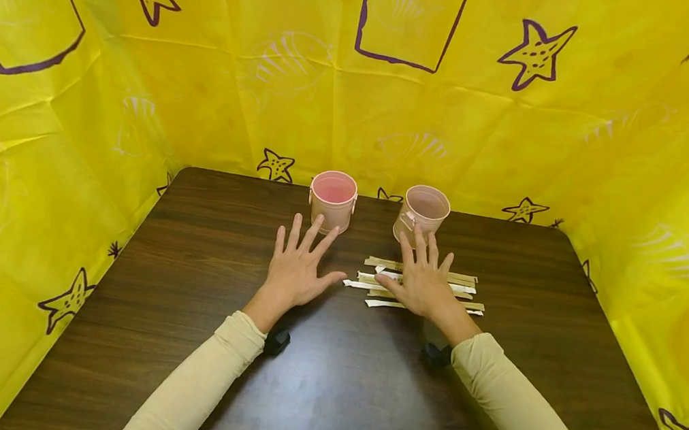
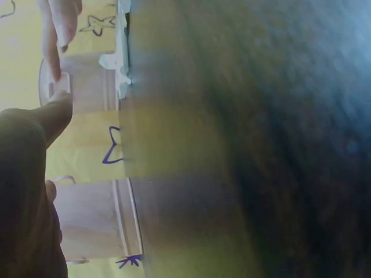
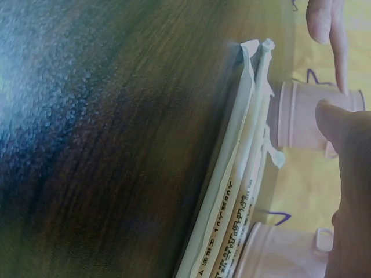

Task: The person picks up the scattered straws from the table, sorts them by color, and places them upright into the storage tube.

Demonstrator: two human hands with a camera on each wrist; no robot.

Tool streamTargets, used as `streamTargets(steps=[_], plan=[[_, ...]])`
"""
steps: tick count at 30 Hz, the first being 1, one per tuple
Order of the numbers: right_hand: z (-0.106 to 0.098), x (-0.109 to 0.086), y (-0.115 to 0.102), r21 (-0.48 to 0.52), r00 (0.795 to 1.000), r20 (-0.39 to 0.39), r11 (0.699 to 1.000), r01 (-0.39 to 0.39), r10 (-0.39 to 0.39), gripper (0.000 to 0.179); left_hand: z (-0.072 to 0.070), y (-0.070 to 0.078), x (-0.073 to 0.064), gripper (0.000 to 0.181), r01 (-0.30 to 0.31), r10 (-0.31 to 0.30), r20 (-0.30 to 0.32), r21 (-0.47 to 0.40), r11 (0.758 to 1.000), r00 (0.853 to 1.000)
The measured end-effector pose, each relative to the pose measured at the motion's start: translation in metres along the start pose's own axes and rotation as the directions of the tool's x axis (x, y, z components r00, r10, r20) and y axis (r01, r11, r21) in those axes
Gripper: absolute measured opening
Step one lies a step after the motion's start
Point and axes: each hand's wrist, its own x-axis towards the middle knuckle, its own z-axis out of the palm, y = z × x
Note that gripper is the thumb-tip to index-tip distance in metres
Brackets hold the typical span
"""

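Note:
Both hands are held out with fingers spread, and neither holds anything. My left hand [image 1: 298, 272] is over the table in front of a pink bucket [image 1: 331, 215]. My right hand [image 1: 427, 284] is above several paper-wrapped sticks [image 1: 461, 287], hiding their middles; in the right wrist view the sticks [image 3: 232, 191] carry printed characters. A second pink bucket [image 1: 421, 211] stands behind the right hand, whose fingertips overlap its lower front in the head view. Small handles show on the buckets' sides.
The dark wooden table [image 1: 194, 243] is enclosed by yellow cloth [image 1: 207, 94] printed with starfish and fish at the back and both sides. Dark devices [image 1: 277, 341] sit at the wrists. Both buckets stand close to the table's far edge.

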Motion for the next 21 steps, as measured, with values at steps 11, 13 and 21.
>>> streamTargets(steps=[11,13,21], plan=[[-0.005,-0.003,0.006,0.016,0.996,-0.063,0.997,0.069,-0.068,0.1,-0.006,0.0,0.002,0.087,-0.017,0.013,-0.077,-0.045,0.999,0.997],[-0.005,-0.004,0.007,0.018,0.99,-0.103,0.995,0.102,-0.1,0.1,-0.007,-0.001,0.004,0.087,-0.015,0.01,-0.1,-0.048,0.999,0.995],[-0.01,-0.013,0.009,0.071,0.957,-0.227,0.977,0.202,-0.182,0.088,-0.008,-0.008,0.013,0.085,-0.006,-0.011,-0.189,-0.087,0.996,0.982]])
